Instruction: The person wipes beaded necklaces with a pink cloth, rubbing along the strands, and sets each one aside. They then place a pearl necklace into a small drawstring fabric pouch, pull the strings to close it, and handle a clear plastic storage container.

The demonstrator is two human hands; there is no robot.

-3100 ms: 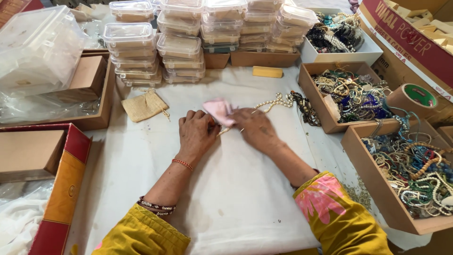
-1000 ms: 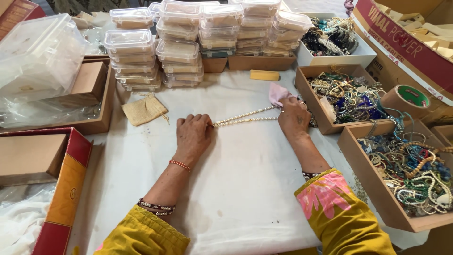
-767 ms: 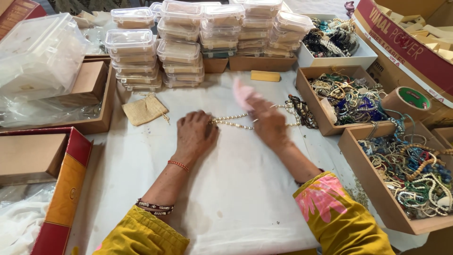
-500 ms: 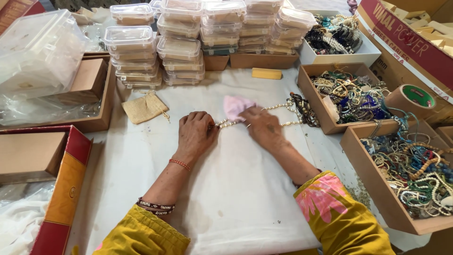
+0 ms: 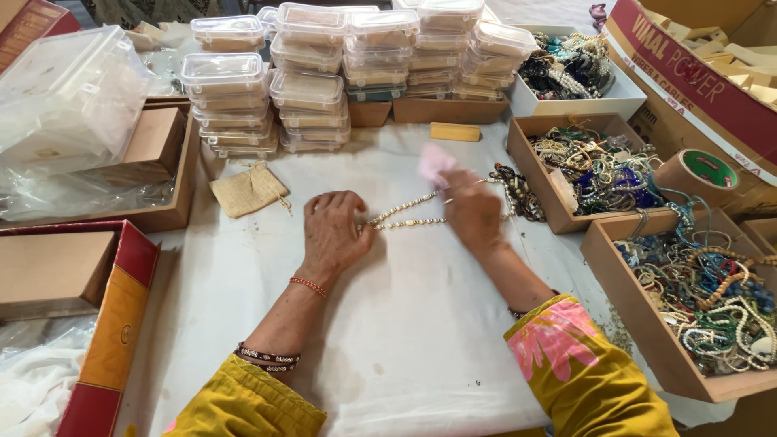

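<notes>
Since half a second ago the right hand (image 5: 473, 212) has slid toward 3 o'clock along the necklace (image 5: 409, 212), carrying the pink cloth (image 5: 437, 162), now blurred at its 11 o'clock. Ordered by size: the white table cover (image 5: 405, 340) bears the strand at centre; the left hand (image 5: 336, 235) presses down on its 9 o'clock end, fingers closed over the beads. The right hand's grip is closed on the cloth. Wiping goes best with the strand kept taut and strokes running away from the pinned end.
</notes>
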